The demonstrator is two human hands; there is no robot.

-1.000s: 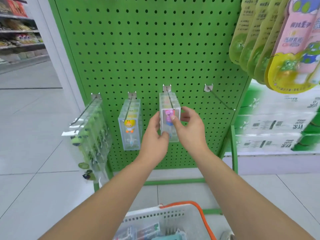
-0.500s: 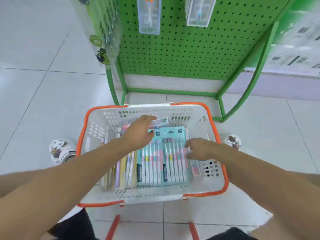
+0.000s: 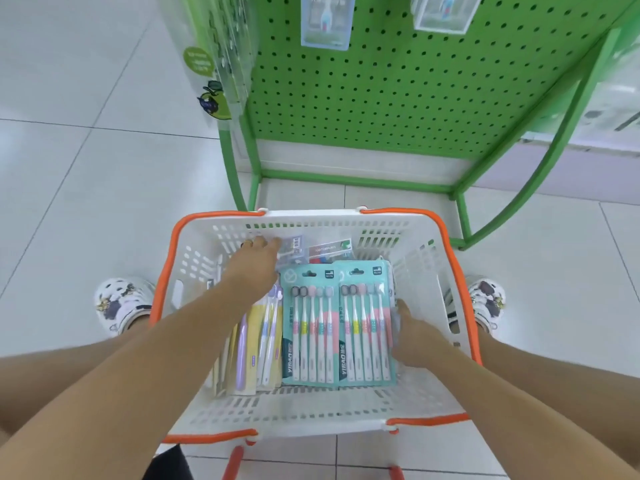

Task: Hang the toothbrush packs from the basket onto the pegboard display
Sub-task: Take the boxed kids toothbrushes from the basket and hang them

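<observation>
1. Toothbrush packs sit in the basket [image 3: 194, 258] at lower centre of frame: two teal multi-packs [image 3: 337, 323] flat side by side, a yellow-backed pack [image 3: 258, 344] left of them, small clear packs [image 3: 294, 251] along the far wall.
2. Handling, my read: light, thin card with a plastic blister. Fairly stiff but will flex; the film looks slick. Best hold is the card edge near the hang hole at the top, not the blister.
3. Left hand [image 3: 256, 268] reaches to the basket's far left corner, fingers [image 3: 263, 242] extended onto a small clear pack. Can't tell if it has a pinch yet.
4. Right hand [image 3: 414, 336] is at the right edge of the right teal pack, fingers curled at or under that edge. Grip not confirmed.
5. Pegboard display [image 3: 398, 98] stands in the upper half of frame, two packs already hanging at the top.
</observation>
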